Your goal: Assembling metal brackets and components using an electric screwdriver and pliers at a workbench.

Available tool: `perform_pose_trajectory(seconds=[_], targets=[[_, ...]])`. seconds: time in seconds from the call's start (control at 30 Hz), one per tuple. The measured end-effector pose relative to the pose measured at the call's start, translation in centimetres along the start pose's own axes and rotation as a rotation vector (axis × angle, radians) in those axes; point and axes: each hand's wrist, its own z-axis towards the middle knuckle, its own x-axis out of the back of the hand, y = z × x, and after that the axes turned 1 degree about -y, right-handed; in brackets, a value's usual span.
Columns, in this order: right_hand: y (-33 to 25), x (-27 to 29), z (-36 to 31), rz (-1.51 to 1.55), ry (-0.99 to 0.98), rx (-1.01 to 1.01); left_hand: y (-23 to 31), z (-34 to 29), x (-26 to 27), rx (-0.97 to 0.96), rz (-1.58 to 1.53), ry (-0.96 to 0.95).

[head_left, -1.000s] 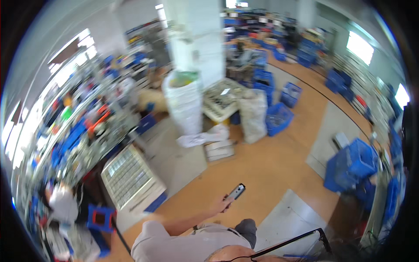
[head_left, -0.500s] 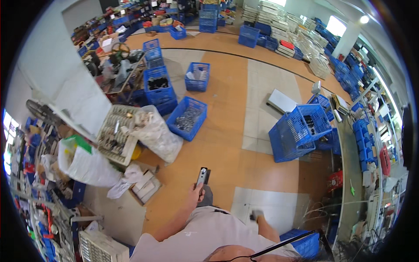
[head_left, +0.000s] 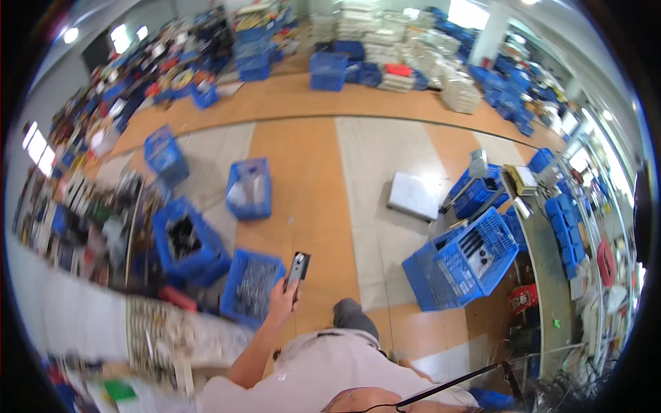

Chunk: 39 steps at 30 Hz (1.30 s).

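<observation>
My left hand (head_left: 281, 303) is closed around the lower end of a flat, narrow silver metal piece (head_left: 297, 269) with a dark edge and small round marks. It points away from me at waist height, and its exact kind is unclear. Behind it on the floor stands a blue crate (head_left: 255, 286) filled with small grey parts. My right hand does not show; the white shirt hides that side.
To the left stand a blue crate of black parts (head_left: 184, 237) and a crate with pale contents (head_left: 249, 189). Stacked blue crates (head_left: 441, 268) and a platform scale (head_left: 414, 195) are at right, beside a long bench (head_left: 559, 303). Stacked trays (head_left: 382, 51) line the back.
I have moved forward across the floor; the crates at left and right are closer. My left hand, still gripping the metal piece, is further left in view. My right hand has gone out of sight.
</observation>
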Motion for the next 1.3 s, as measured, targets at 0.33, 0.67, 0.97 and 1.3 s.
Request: perform_pose_trajectory(seconds=[0.33,0.67,0.97,1.3], targets=[[-9.1,9.5,27.6,0.091,0.296,-0.119,8.4,37.9,1.2,0.258,-0.42,0.136],[-30.6,77.8,93.0,1.04,0.478,-0.302,21.8,75.3,4.7,0.234,-0.24,0.069],[-35.4,66.6,109.3,0.922,-0.177,-0.48,45.7,100.8,16.3,0.135,-0.378,0.26],[-54.2,85.5,152.4,0.835,-0.399,-0.504,59.7,123.8,33.3,-0.022,-0.598,0.645]])
